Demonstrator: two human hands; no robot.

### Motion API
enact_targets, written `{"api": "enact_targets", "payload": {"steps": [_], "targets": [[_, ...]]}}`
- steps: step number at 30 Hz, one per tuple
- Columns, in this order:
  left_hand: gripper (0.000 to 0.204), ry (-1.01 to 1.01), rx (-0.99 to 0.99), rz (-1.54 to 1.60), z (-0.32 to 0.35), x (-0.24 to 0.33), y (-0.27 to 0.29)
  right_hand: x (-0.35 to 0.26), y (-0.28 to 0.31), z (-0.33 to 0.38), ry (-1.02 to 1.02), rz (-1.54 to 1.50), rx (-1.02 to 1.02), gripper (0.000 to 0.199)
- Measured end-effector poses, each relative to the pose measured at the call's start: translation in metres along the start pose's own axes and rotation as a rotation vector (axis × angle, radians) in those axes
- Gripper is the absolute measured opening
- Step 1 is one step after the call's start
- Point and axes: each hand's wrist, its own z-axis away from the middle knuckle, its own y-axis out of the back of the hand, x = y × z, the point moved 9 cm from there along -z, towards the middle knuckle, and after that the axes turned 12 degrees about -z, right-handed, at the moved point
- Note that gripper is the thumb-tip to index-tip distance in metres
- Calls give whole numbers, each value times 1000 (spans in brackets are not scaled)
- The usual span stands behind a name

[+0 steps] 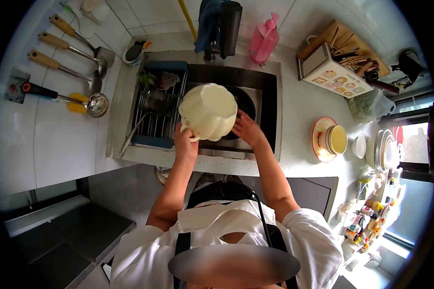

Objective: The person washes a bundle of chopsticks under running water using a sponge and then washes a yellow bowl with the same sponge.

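Over the sink (270, 82) I hold a cream fluted bowl (208, 108) with a small side handle. My left hand (184, 143) grips it at the handle, thumb on the wall. The fingers of my right hand (248, 129) are curled against its right side, partly hidden behind it. Behind the bowl a round dark pan (246, 102) sits in the sink, mostly covered from sight. Left of the bowl, a rack (152, 140) over the sink bears green leaves (147, 79) and a purplish vegetable (167, 80).
A dark faucet (230, 29) and a pink pump bottle (264, 41) stand behind the sink. On the right counter are a utensil holder (340, 74), stacked bowls (336, 139) on a plate and a small white bowl (359, 146). Spatulas and a ladle (97, 105) hang on the left wall.
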Motion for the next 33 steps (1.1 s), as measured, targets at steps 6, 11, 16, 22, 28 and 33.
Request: {"api": "enact_targets", "payload": {"steps": [6, 11, 16, 22, 28, 33], "targets": [[26, -230, 44, -172, 1, 53, 11, -43, 71, -37, 201, 637, 378, 49], [27, -212, 73, -284, 7, 68, 10, -46, 54, -66, 410, 1475, 598, 75], [25, -264, 0, -392, 8, 69, 9, -31, 96, -104, 332, 1337, 820, 73], [27, -263, -62, -498, -2, 64, 0, -17, 145, -120, 266, 1409, 647, 50], [26, -253, -107, -548, -12, 58, -16, -68, 6, -19, 698, 610, 332, 45], [25, -260, -181, -626, -18, 53, -40, -96, -111, 33, 624, 524, 125, 50]]}}
